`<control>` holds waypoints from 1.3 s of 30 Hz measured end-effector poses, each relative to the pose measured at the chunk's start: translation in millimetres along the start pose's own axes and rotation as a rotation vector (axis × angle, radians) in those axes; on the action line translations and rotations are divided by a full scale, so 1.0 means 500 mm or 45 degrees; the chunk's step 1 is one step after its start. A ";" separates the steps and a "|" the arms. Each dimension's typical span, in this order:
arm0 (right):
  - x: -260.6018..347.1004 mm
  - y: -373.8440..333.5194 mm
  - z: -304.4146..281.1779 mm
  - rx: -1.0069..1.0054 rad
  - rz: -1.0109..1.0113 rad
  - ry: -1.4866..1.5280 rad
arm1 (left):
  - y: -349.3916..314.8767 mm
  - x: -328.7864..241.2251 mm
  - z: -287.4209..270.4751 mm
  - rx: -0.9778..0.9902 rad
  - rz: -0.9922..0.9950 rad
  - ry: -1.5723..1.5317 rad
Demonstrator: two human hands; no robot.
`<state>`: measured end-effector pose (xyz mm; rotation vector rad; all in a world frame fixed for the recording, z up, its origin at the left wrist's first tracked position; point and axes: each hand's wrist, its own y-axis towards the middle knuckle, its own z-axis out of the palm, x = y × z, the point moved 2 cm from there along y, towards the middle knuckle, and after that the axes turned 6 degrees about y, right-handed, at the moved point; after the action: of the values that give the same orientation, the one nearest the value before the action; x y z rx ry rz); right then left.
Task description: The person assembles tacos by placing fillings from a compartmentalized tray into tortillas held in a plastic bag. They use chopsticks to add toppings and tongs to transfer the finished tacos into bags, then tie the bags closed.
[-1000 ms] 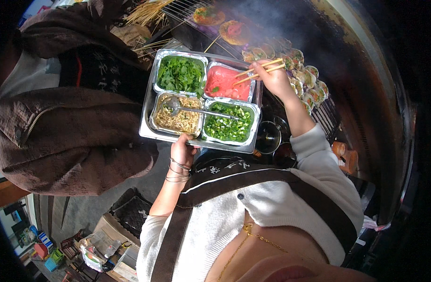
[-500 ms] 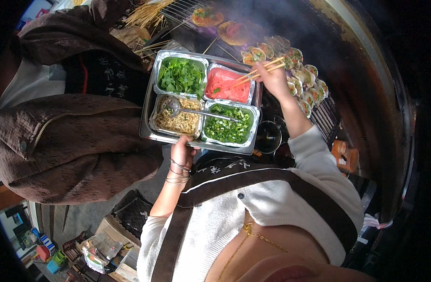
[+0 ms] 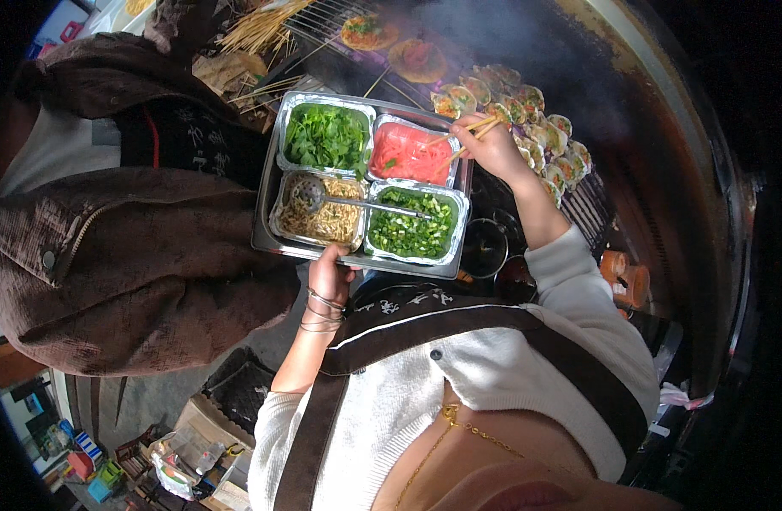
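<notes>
My left hand grips the near edge of a shallow metal tray, holding it up in front of me. Four foil containers sit in it: leafy green herbs far left, pink slices far right, pale chopped bits near left and chopped green onion near right. A perforated spoon rests on the pale bits, its handle lying across the green onion. In my right hand, closed, is a pair of wooden chopsticks; their tips are spread over the pink slices.
Beyond the tray a smoking grill bears topped shells and two round flat pieces. Bundled skewers lie at its far left. A person in a brown jacket stands close on my left. Orange-filled jars stand right.
My right hand has shifted slightly left and nearer, and the chopsticks have spread wider and tilted over the pink slices. The tray stays nearly still in my left hand.
</notes>
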<state>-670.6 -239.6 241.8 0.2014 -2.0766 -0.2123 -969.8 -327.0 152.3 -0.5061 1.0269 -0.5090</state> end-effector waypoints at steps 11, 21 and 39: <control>-0.063 -0.013 -0.034 -0.309 0.351 0.697 | 0.009 0.016 -0.007 -0.004 -0.028 0.018; -0.005 -0.010 -0.039 -0.277 0.297 0.422 | -0.005 0.006 0.009 -0.055 0.010 0.015; -0.081 -0.005 -0.056 -0.347 0.455 1.066 | -0.002 0.007 0.020 -0.082 0.019 -0.016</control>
<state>-626.4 -234.7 220.7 -0.2209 -1.2049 -0.1520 -959.7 -328.5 154.8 -0.5579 1.0365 -0.4603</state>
